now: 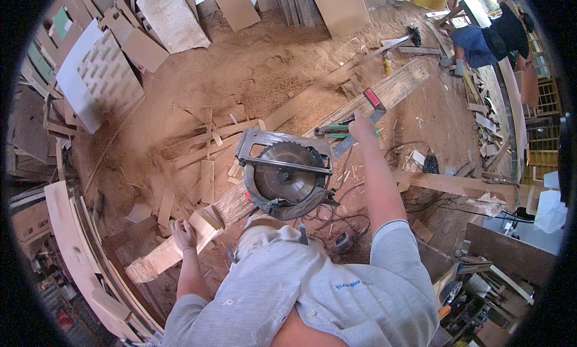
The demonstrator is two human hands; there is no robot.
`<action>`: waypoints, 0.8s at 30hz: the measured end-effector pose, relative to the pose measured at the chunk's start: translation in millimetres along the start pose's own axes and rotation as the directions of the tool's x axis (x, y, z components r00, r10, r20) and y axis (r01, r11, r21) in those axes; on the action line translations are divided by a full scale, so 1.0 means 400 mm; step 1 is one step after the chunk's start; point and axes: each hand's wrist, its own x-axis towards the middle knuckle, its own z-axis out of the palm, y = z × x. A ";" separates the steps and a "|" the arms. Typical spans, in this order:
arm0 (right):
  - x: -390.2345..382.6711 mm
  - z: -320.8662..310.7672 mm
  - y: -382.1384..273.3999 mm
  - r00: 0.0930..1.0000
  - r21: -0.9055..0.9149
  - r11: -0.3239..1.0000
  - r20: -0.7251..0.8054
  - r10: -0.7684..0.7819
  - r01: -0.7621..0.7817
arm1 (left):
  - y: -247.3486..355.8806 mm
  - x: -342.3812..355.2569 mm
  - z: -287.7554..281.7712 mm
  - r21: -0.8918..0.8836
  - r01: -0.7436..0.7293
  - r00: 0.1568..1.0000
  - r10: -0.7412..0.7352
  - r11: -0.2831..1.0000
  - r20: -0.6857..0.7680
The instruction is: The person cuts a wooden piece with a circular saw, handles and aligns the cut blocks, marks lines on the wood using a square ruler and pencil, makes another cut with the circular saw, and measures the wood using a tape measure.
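Observation:
A long wooden plank (pixel 234 204) runs diagonally from lower left to upper right in front of me. My left hand (pixel 183 234) rests at its near left end, fingers apart, beside a small wood block (pixel 205 220). My right hand (pixel 362 128) is closed over the plank's far part. A green-handled tool (pixel 330 130) and a metal square with a red part (pixel 372 97) show around that fist, which hides what it grips. Between my arms a circular saw (pixel 285 172) shows its toothed round blade and metal base plate; its support is hidden.
Sawdust and offcuts cover the ground. Boards (pixel 72 239) stand along the left, and panels (pixel 171 19) lean at the back. Dark cables (pixel 354 218) lie near my right side. Another person (pixel 493 37) bends over at the far right, beside a scrap pile (pixel 485 121).

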 end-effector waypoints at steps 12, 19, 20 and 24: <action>-0.072 -0.068 -0.064 0.997 0.000 0.998 0.034 0.065 -0.065 | -0.023 0.000 0.000 -0.039 0.039 0.999 -0.038 0.998 0.026; -0.164 -0.098 -0.041 0.971 0.102 0.995 -0.238 0.031 -0.007 | -0.019 0.000 0.012 -0.052 0.004 1.000 -0.005 0.999 -0.019; -0.191 -0.110 -0.051 0.955 0.154 0.988 -0.295 0.018 0.029 | -0.018 -0.002 0.009 -0.075 -0.014 0.999 0.010 0.997 -0.053; -0.314 -0.139 -0.066 0.965 0.428 0.903 -0.229 0.130 -0.020 | -0.036 -0.005 0.006 -0.046 0.023 1.000 -0.023 0.999 -0.012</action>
